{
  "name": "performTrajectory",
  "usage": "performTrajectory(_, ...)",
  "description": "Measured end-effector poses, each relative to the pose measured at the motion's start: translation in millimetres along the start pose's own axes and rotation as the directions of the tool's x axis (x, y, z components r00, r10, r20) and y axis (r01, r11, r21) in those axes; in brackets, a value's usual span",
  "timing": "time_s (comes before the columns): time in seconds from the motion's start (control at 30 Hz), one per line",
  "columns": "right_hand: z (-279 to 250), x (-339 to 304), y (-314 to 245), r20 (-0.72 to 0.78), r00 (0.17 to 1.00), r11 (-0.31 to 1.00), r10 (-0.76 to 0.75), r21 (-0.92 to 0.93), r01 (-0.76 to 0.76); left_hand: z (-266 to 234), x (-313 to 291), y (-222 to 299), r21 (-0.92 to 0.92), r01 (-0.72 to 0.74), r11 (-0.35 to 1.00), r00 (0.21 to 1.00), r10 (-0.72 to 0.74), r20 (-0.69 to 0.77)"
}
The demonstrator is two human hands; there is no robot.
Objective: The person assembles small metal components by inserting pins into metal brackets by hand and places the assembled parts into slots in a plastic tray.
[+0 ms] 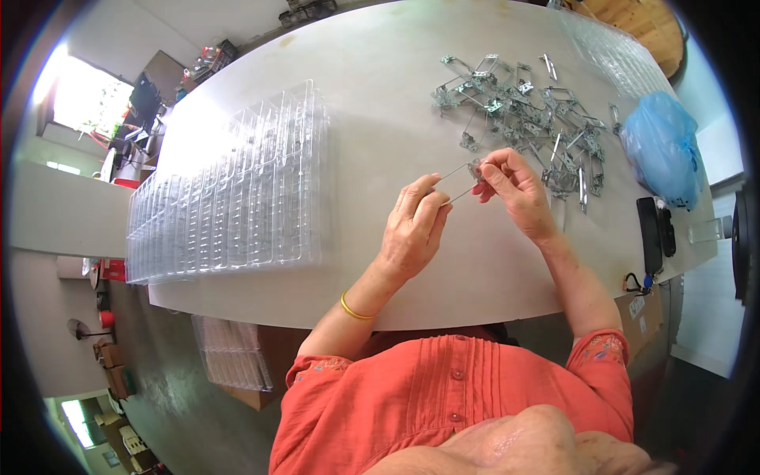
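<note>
Between my hands, above the table, is a small metal bracket assembly [474, 169] with two thin parallel rods. My left hand [413, 220] grips the rod ends, its fingers closed round them. The bracket end is pinched between the thumb and fingers of my right hand [511, 188]. Beyond my right hand lies a loose heap of similar metal bracket assemblies [522, 103], tangled together. To the left of my left hand rests a stack of clear plastic trays [237, 190] with rows of compartments; small grey parts show through the plastic.
A tied blue plastic bag [661, 146] sits at the table's right edge, with clear plastic wrap [613, 51] behind it. A black case [650, 233] and keys lie near that edge. Below the table at left are more clear trays [229, 348] on a cardboard box.
</note>
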State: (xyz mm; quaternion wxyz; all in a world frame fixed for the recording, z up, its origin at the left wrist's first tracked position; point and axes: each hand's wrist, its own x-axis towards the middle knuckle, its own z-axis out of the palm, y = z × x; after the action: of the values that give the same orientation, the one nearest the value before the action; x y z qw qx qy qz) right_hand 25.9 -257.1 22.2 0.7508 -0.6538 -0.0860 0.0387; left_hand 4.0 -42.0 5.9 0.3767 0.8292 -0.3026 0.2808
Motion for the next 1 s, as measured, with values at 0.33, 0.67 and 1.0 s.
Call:
performTrajectory(0.33,37,15,-6,0.106,0.991,0.978,-0.078,-0.183,0.097,-28,8,-7,-0.675,0.689,0.263,0.665,-0.601,0.444)
performTrajectory(0.67,40,8,10,-0.031,0.981,0.981,-0.19,-0.058,0.188,-29,1,-21,-0.709,0.703,-0.05,0.586,-0.524,0.618)
performTrajectory(1.0,38,-2,2,0.078,0.972,0.893,-0.222,-0.384,0.234,-26,1,-15,-0.663,0.741,0.105,0.603,-0.538,0.589)
